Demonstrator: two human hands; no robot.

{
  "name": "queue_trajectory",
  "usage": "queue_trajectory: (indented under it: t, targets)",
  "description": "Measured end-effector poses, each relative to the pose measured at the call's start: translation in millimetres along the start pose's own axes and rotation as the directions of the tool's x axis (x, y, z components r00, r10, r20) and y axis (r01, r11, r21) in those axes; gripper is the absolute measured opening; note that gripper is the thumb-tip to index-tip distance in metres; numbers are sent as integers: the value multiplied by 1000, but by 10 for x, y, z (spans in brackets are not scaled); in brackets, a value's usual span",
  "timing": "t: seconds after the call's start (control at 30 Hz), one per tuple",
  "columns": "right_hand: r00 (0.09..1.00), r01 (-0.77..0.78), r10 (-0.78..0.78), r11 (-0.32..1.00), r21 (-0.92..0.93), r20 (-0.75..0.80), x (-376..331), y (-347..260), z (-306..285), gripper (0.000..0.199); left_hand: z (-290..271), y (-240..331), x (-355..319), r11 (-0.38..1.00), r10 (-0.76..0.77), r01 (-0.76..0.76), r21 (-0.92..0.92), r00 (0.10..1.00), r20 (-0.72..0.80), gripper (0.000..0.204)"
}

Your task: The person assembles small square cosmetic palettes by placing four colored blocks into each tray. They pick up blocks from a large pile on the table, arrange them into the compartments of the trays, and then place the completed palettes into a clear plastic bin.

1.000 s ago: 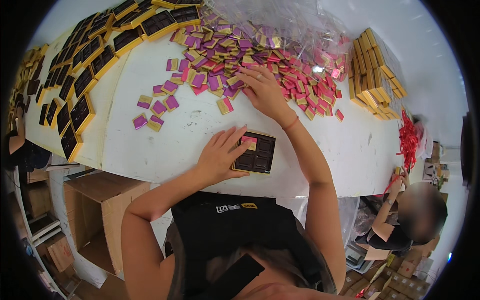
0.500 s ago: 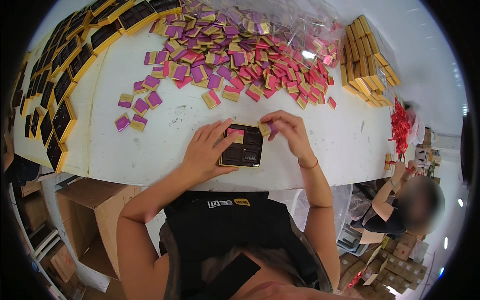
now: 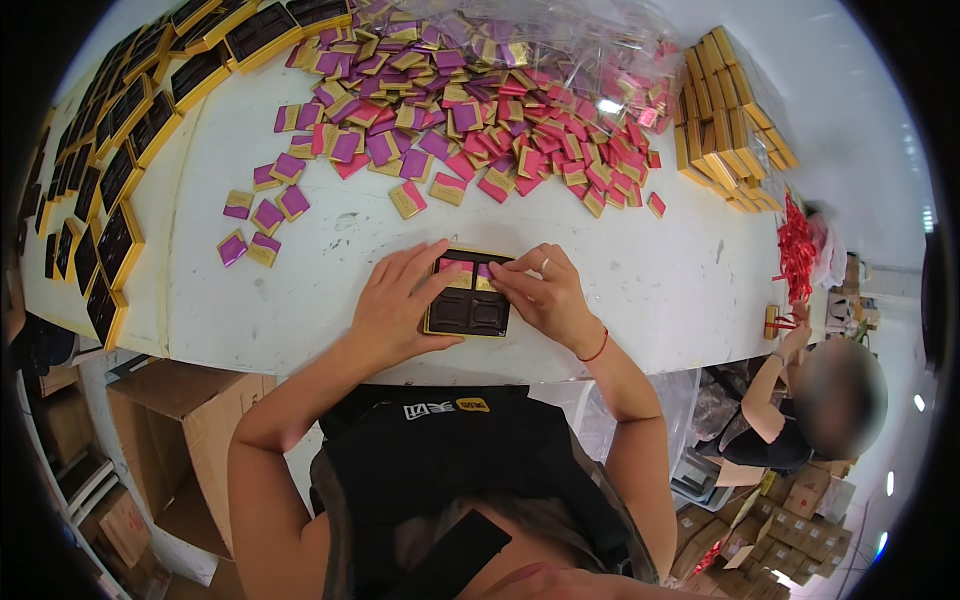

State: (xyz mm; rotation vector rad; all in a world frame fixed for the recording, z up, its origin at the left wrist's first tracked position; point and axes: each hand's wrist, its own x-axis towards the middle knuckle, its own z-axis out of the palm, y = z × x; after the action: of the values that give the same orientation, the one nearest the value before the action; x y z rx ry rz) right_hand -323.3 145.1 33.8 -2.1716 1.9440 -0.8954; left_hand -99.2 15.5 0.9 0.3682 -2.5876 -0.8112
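A gold-edged box (image 3: 467,331) with a dark brown compartment insert lies flat on the white table in front of me. My left hand (image 3: 395,305) grips its left side, fingers at the far corner and thumb reaching over the insert. Under that thumb, a pink-and-gold wrapped chocolate (image 3: 457,278) fills the far left compartment. My right hand (image 3: 548,298) pinches a purple-and-gold wrapped chocolate (image 3: 484,277) at the far right compartment; the fingertips partly cover it. Both near compartments (image 3: 470,315) show bare dark plastic.
Beyond the box spreads a heap of wrapped chocolates (image 3: 460,115), partly under clear plastic (image 3: 570,50). Several loose purple ones (image 3: 266,217) lie left of it. Open boxes (image 3: 122,245) line the left; gold boxes (image 3: 728,125) stack at right near red ribbon (image 3: 797,250). A person (image 3: 765,405) works at right.
My right hand has moved left and down, bringing the purple-and-gold chocolate from beside the box into its far right compartment. My left hand keeps its grip on the box.
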Motion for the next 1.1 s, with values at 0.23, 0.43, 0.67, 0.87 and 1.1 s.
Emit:
queue_trajectory:
  t: [0.23, 0.43, 0.67, 0.87, 1.1]
  targets:
    - [985, 28, -43, 996, -89, -170, 294, 400, -46, 20, -3, -2, 7, 1000, 17, -17, 4, 1000, -17, 88]
    - [972, -73, 44, 990, -118, -230, 1087, 1053, 68, 24, -13, -9, 37, 999, 44, -44, -14, 999, -24, 89]
    - [891, -332, 449, 752, 569, -74, 979, 1080, -37, 24, -18, -8, 36, 999, 39, -39, -8, 999, -25, 90]
    - [814, -409, 555, 337, 848, 172, 570, 269, -185, 25, -5, -12, 13, 999, 34, -34, -30, 999, -29, 93]
    - [909, -408, 386, 742, 532, 159, 78, -251, -153, 21, -4, -9, 22, 998, 34, -36, -60, 999, -29, 97]
